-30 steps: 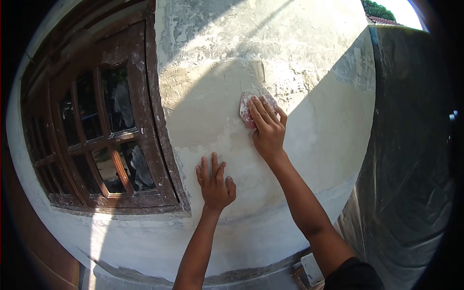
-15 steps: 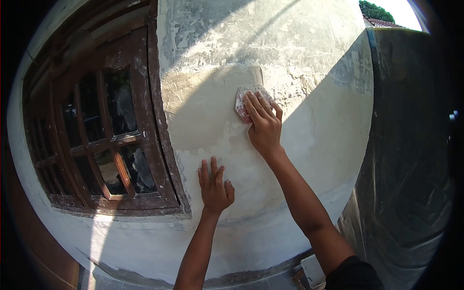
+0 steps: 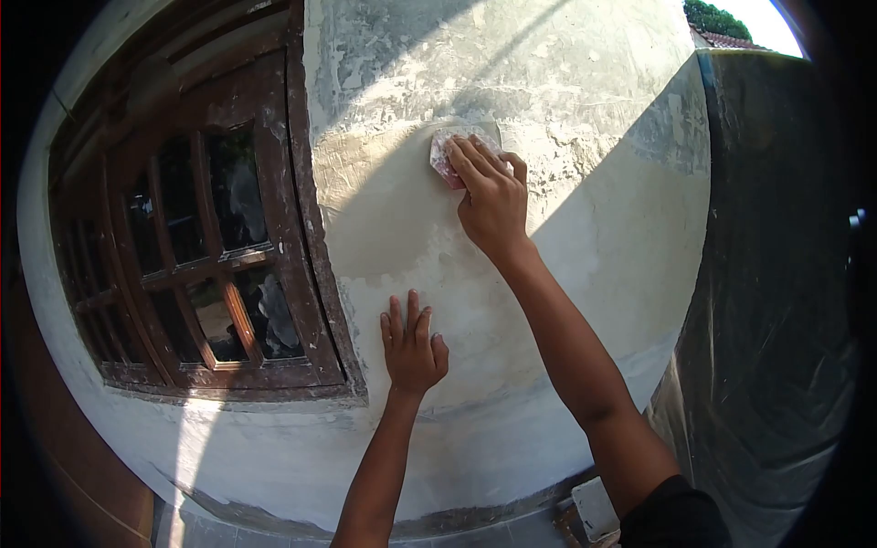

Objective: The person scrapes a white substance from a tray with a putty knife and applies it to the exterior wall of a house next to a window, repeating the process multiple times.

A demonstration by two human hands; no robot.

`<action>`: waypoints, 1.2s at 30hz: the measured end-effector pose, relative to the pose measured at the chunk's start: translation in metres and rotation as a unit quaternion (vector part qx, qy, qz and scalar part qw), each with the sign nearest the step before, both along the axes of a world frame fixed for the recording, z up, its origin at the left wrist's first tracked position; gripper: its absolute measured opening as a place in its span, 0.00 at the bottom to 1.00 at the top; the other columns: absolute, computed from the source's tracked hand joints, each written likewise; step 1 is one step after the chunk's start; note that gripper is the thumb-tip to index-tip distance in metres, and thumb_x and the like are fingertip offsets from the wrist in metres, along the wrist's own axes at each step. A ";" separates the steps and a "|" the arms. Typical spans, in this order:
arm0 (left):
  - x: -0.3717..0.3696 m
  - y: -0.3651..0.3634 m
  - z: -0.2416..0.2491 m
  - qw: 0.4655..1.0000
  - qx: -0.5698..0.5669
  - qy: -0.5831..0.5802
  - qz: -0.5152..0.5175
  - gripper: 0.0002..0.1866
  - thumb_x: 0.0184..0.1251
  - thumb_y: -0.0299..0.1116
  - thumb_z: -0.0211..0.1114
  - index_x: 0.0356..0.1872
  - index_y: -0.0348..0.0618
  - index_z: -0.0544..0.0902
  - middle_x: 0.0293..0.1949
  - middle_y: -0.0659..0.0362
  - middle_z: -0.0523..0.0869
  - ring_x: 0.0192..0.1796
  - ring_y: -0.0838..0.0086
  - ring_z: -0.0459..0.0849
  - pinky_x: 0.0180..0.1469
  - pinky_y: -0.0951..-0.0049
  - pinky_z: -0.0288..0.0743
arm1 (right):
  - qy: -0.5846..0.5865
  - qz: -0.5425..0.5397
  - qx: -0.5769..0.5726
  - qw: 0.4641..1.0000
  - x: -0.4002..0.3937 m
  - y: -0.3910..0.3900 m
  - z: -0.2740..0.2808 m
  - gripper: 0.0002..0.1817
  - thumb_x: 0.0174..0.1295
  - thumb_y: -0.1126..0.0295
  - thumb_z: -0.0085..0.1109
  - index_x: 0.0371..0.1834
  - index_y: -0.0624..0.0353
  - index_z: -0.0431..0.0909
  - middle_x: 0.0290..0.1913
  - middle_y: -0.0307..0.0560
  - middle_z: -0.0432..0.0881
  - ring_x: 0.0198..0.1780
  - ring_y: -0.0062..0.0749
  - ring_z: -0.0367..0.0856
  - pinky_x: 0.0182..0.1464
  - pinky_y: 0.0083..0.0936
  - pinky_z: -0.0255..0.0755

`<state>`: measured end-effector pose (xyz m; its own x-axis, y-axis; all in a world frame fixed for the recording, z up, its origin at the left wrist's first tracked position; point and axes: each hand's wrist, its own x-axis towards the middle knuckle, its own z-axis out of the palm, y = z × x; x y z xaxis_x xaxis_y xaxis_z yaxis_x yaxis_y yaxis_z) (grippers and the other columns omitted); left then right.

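Observation:
My right hand [image 3: 494, 196] grips a flat, pinkish-white, plaster-stained pad [image 3: 448, 159] and holds it against the wall [image 3: 603, 237]. The pad lies on the beige plastered patch, by the edge of rougher, sunlit plaster. Lower and to the left, my left hand [image 3: 416, 352] rests flat on the wall with its fingers spread and nothing in it. The underside of the pad is hidden against the wall.
A brown wooden window [image 3: 315, 374] with glass panes fills the left side. Dark sheeting [image 3: 767, 274] hangs at the right, past the wall's edge. A whitish container [image 3: 596, 508] sits low near the floor, beside my right arm.
My right hand and the pad have moved up and slightly left along the wall. My left hand remains on the wall, and the whole view has shifted slightly.

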<state>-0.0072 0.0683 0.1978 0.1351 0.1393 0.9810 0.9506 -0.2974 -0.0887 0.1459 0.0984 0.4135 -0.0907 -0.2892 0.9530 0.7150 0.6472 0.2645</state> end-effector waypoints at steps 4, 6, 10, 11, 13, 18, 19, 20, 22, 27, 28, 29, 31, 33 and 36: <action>0.001 -0.002 0.000 0.999 -0.017 -0.002 0.035 0.28 0.66 0.34 0.56 0.67 0.37 0.65 0.76 0.41 0.63 0.80 0.38 0.52 0.77 0.34 0.39 | -0.026 -0.014 -0.056 0.998 -0.002 0.020 -0.076 0.31 0.52 0.84 0.54 0.62 0.52 0.80 0.64 0.40 0.83 0.68 0.34 0.78 0.69 0.42 0.57; 0.001 -0.002 -0.002 0.999 -0.009 0.005 0.041 0.28 0.67 0.34 0.56 0.67 0.37 0.65 0.77 0.41 0.63 0.80 0.39 0.51 0.77 0.34 0.38 | -0.049 -0.004 -0.094 0.994 0.012 0.005 -0.120 0.31 0.52 0.84 0.54 0.63 0.52 0.80 0.63 0.42 0.83 0.67 0.35 0.80 0.69 0.40 0.57; 0.005 -0.005 0.001 0.999 -0.001 -0.014 0.037 0.25 0.69 0.34 0.53 0.67 0.40 0.68 0.77 0.46 0.65 0.80 0.43 0.54 0.78 0.37 0.38 | -0.070 -0.009 -0.125 0.990 0.031 -0.021 -0.148 0.30 0.52 0.84 0.54 0.62 0.54 0.80 0.63 0.44 0.83 0.66 0.34 0.81 0.67 0.38 0.58; 0.004 -0.007 -0.001 0.999 -0.014 -0.016 0.037 0.25 0.69 0.34 0.53 0.67 0.40 0.68 0.77 0.46 0.65 0.81 0.43 0.54 0.78 0.37 0.38 | -0.054 0.020 -0.111 0.992 0.032 -0.024 -0.141 0.30 0.53 0.84 0.53 0.62 0.55 0.80 0.63 0.44 0.83 0.66 0.34 0.81 0.66 0.38 0.58; 0.003 -0.005 0.001 0.999 -0.024 -0.019 0.036 0.26 0.70 0.35 0.53 0.67 0.40 0.68 0.77 0.46 0.65 0.81 0.43 0.54 0.78 0.36 0.38 | -0.027 0.049 -0.057 0.997 0.029 -0.037 -0.107 0.30 0.53 0.84 0.53 0.62 0.56 0.80 0.62 0.45 0.84 0.66 0.34 0.80 0.64 0.38 0.58; -0.003 -0.001 -0.005 1.000 -0.027 0.003 0.013 0.27 0.71 0.38 0.53 0.68 0.39 0.66 0.78 0.43 0.60 0.81 0.39 0.48 0.76 0.31 0.34 | -0.021 0.013 0.015 1.000 -0.013 -0.015 -0.002 0.32 0.51 0.85 0.54 0.64 0.53 0.78 0.64 0.40 0.82 0.68 0.33 0.77 0.65 0.40 0.58; -0.004 -0.003 -0.007 0.999 -0.028 0.003 0.016 0.27 0.71 0.38 0.53 0.68 0.39 0.66 0.78 0.43 0.60 0.81 0.39 0.48 0.76 0.31 0.34 | -0.029 0.002 0.009 1.000 -0.018 -0.008 0.001 0.33 0.51 0.85 0.54 0.64 0.52 0.78 0.65 0.40 0.82 0.69 0.33 0.77 0.66 0.41 0.58; -0.004 -0.004 -0.008 0.998 -0.040 0.015 0.040 0.28 0.71 0.39 0.52 0.69 0.39 0.66 0.79 0.43 0.59 0.81 0.39 0.48 0.76 0.30 0.34 | -0.041 -0.005 -0.022 0.999 -0.021 -0.002 -0.005 0.33 0.51 0.84 0.55 0.64 0.52 0.79 0.65 0.39 0.82 0.69 0.33 0.77 0.68 0.42 0.57; -0.004 -0.004 -0.009 0.996 -0.051 0.026 0.064 0.29 0.72 0.40 0.52 0.71 0.40 0.65 0.79 0.43 0.59 0.81 0.39 0.47 0.76 0.30 0.33 | -0.031 -0.003 -0.024 0.999 -0.024 0.007 -0.031 0.32 0.51 0.84 0.55 0.64 0.52 0.79 0.65 0.39 0.82 0.69 0.33 0.76 0.68 0.42 0.57; -0.003 -0.013 -0.004 0.994 -0.077 0.035 0.068 0.32 0.71 0.41 0.52 0.75 0.42 0.62 0.80 0.43 0.56 0.82 0.40 0.46 0.76 0.29 0.33 | -0.048 -0.007 -0.094 0.994 -0.011 0.003 -0.129 0.31 0.52 0.83 0.56 0.63 0.51 0.81 0.65 0.39 0.82 0.70 0.33 0.76 0.71 0.42 0.53; -0.003 -0.014 -0.005 0.994 -0.079 0.035 0.068 0.32 0.71 0.41 0.52 0.75 0.42 0.62 0.80 0.43 0.56 0.82 0.40 0.46 0.76 0.29 0.33 | -0.048 -0.007 -0.095 0.994 -0.004 -0.002 -0.142 0.31 0.52 0.83 0.56 0.63 0.51 0.81 0.65 0.39 0.82 0.70 0.33 0.76 0.71 0.42 0.53; -0.003 -0.014 -0.006 0.993 -0.077 0.047 0.073 0.34 0.69 0.42 0.54 0.75 0.43 0.61 0.80 0.43 0.55 0.82 0.39 0.45 0.75 0.28 0.33 | -0.054 0.009 -0.099 0.994 0.002 -0.006 -0.154 0.31 0.52 0.83 0.56 0.62 0.51 0.81 0.65 0.39 0.82 0.70 0.32 0.76 0.70 0.42 0.54; -0.005 -0.012 -0.003 0.993 -0.069 0.060 0.078 0.36 0.67 0.43 0.56 0.76 0.45 0.61 0.80 0.42 0.54 0.82 0.38 0.44 0.75 0.28 0.32 | -0.058 0.025 -0.096 0.993 0.005 -0.012 -0.145 0.31 0.52 0.84 0.55 0.62 0.51 0.81 0.65 0.40 0.82 0.70 0.32 0.76 0.69 0.42 0.54; -0.006 -0.011 -0.007 0.993 -0.077 0.063 0.069 0.41 0.60 0.45 0.59 0.77 0.48 0.60 0.81 0.42 0.51 0.81 0.35 0.42 0.74 0.26 0.32 | -0.019 0.047 -0.049 0.998 0.010 -0.021 -0.104 0.31 0.53 0.84 0.55 0.62 0.52 0.81 0.65 0.40 0.82 0.69 0.31 0.77 0.68 0.41 0.55; -0.008 -0.008 -0.008 0.994 -0.074 0.061 0.058 0.45 0.55 0.46 0.61 0.78 0.51 0.59 0.81 0.42 0.50 0.81 0.34 0.41 0.74 0.25 0.32 | -0.003 0.009 0.012 1.000 0.001 -0.013 -0.017 0.32 0.52 0.85 0.54 0.63 0.51 0.80 0.65 0.41 0.82 0.69 0.31 0.77 0.67 0.40 0.56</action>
